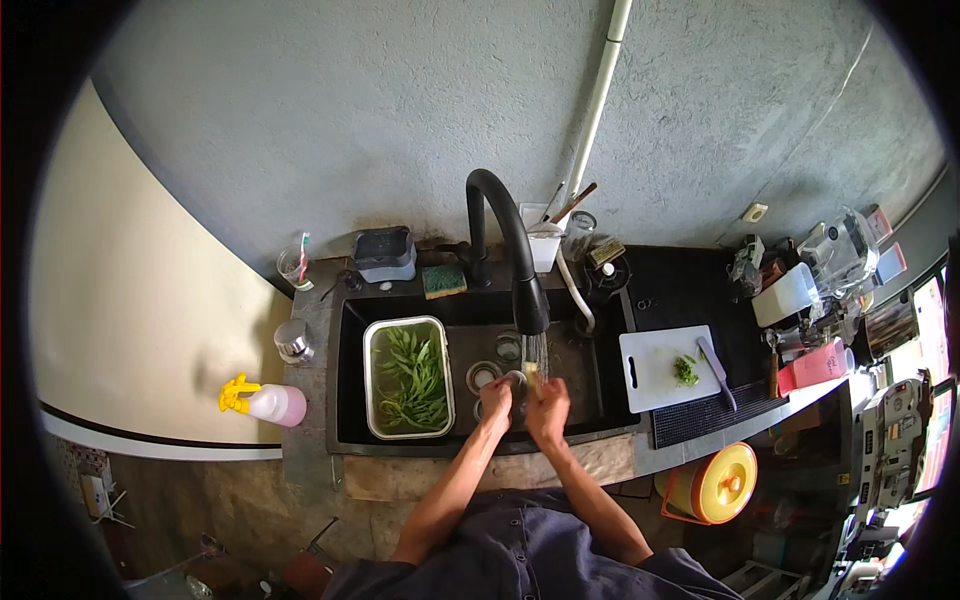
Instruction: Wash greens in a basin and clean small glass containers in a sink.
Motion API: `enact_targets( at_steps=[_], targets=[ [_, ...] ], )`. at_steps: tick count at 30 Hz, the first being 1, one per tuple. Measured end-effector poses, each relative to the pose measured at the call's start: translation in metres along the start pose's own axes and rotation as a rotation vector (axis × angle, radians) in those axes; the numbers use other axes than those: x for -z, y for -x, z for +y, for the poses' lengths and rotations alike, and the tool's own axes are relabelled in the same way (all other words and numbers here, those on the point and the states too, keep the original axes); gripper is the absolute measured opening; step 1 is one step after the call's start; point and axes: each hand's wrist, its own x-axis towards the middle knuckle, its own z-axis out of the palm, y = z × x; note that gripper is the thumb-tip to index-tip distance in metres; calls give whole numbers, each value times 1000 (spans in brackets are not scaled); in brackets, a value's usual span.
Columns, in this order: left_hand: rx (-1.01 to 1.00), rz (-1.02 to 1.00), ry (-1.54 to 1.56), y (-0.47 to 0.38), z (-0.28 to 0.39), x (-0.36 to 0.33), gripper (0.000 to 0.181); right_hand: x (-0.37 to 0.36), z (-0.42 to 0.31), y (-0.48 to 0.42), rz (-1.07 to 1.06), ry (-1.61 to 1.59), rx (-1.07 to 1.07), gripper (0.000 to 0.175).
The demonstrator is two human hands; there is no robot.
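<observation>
Both of my hands are over the black sink (465,315), close to the running faucet (531,307). My left hand (495,399) grips a small round vessel (516,379), perhaps a glass or cup, mostly covered by the fingers. In my right hand (549,409) is a pale yellowish piece (532,373), possibly a sponge or brush head; its kind is unclear. Water falls from the spout beside it. A drinking glass (508,345) stands on the sink floor beyond my hands, with a round metal drain fitting or cup (482,376) left of them.
A white-rimmed tub (367,375) of leafy greens in water sits in the sink's left side. A green scouring sponge (444,282) lies behind. At right, a white cutting board (637,390) carries chopped greens (685,370) and a knife (712,360). A spray bottle (277,403) stands left.
</observation>
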Motion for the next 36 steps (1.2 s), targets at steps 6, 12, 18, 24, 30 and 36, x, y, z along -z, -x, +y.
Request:
enact_targets(
  at_steps=[6,12,18,24,30,36],
  targets=[
    [-17,-116,-13,-7,-10,11,18,-24,39,-15,-169,106,-107,31],
    [-145,-188,-188,-7,-2,7,21,-28,82,-22,-447,-1150,-565,18],
    [-587,-193,-504,-15,-13,0,38,-28,66,-17,-322,-1035,-827,28],
    [-571,-83,-583,-11,-3,-1,39,-5,33,-22,-385,-689,-776,40],
    [-199,-66,-185,-27,-9,-4,38,6,53,-27,-132,-648,-726,40],
    [183,-183,260,-27,-23,-4,36,-29,34,-4,-190,-301,-512,51]
  ],
)
